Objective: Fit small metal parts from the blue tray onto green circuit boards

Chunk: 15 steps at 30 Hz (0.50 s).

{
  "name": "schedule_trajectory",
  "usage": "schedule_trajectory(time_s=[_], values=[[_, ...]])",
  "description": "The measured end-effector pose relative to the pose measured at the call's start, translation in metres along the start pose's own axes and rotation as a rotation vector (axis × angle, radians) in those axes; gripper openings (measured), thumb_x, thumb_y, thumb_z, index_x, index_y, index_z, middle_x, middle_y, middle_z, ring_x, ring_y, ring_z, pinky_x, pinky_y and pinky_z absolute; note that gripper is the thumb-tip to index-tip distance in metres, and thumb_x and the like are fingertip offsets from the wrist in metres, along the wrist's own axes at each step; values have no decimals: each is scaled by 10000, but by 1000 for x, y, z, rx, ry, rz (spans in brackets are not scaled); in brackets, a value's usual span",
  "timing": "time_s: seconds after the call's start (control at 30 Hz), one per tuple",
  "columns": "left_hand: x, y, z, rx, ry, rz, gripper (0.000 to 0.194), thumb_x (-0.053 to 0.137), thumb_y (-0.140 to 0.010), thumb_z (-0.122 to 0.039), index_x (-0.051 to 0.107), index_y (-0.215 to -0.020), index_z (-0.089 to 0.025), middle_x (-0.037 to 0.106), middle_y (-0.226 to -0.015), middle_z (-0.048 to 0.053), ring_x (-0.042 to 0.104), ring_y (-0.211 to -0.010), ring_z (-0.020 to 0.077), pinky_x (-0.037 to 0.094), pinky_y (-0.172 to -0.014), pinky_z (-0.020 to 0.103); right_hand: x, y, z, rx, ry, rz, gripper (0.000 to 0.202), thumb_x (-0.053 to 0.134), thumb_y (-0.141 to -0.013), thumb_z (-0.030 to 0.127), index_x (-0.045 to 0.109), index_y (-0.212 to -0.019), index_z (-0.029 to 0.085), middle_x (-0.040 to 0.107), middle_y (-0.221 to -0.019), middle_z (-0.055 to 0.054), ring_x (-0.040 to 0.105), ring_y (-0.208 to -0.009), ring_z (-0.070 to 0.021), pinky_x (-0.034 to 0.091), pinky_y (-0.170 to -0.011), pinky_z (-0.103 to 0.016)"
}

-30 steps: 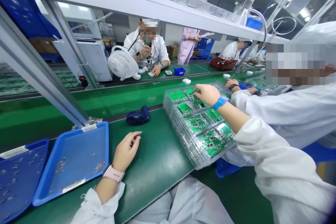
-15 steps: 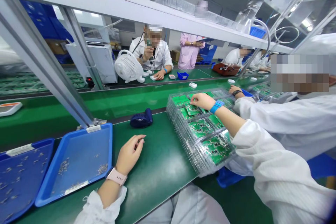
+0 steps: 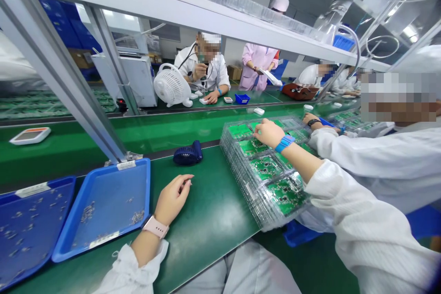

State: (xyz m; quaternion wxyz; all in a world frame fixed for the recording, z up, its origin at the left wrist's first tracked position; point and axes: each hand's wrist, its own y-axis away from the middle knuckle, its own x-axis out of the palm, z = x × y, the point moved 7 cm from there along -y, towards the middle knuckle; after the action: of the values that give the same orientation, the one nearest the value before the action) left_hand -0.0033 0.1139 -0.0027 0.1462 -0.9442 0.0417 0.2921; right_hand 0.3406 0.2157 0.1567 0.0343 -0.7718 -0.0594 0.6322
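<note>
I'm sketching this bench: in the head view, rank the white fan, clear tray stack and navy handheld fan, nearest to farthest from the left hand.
1. Navy handheld fan, just beyond the left hand
2. Clear tray stack, to the right
3. White fan, across the green belt

green bench (image 3: pixel 210 216) | stacked clear trays (image 3: pixel 248 190), right | navy fan (image 3: pixel 186 155), apparently folded | two blue trays (image 3: pixel 112 193), left

Looking out from the wearer's head, right above the lap (image 3: pixel 257 270)! Facing forward and angled down, near to the left hand (image 3: pixel 174 200) and right hand (image 3: pixel 270 133) over the green table (image 3: pixel 206 206). Wide, too, taking in the green belt (image 3: pixel 161 131) and, well beyond, a co-worker (image 3: pixel 218 70), all beneath a slanted shelf (image 3: pixel 172 11) across the top.
</note>
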Motion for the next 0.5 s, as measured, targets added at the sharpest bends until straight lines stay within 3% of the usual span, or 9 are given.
schedule_trajectory(time_s=[0.17, 0.3, 0.4, 0.5], values=[[0, 0, 0, 5, -2, 12, 346, 434, -951, -446, 652, -1118, -235, 680, -971, 32, 629, -796, 163, 472, -724, 277, 13, 3, 21, -80, -13, 142, 459, 577, -856, 580, 765, -930, 168, 662, -977, -169, 620, -1006, -289, 464, -856, -348], [-1, -1, -3, 18, -3, -5, 343, 437, -948, -435, 658, -1112, -230, 683, -965, 34, 633, -796, 165, 475, -725, 276, 15, 4, 27, -82, -123, 143, 357, 676, -803, 491, 722, -954, 171, 697, -955, -122, 644, -933, -247, 462, -770, -294], [-1, -1, -4, 25, -6, -12, 338, 437, -949, -430, 660, -1107, -230, 684, -959, 34, 629, -779, 162, 474, -721, 276, 6, 8, 21, -9, -311, 128, 245, 684, -798, 384, 679, -936, 180, 711, -890, -47, 645, -802, -173, 439, -664, -240], [-1, -1, -4, 34, -5, -15, 333, 435, -951, -425, 659, -1106, -232, 685, -955, 33, 624, -759, 160, 471, -714, 275, -19, 20, 18, 15, -442, 69, 111, 628, -826, 296, 655, -838, 188, 701, -809, -15, 622, -723, -144, 416, -615, -230]])
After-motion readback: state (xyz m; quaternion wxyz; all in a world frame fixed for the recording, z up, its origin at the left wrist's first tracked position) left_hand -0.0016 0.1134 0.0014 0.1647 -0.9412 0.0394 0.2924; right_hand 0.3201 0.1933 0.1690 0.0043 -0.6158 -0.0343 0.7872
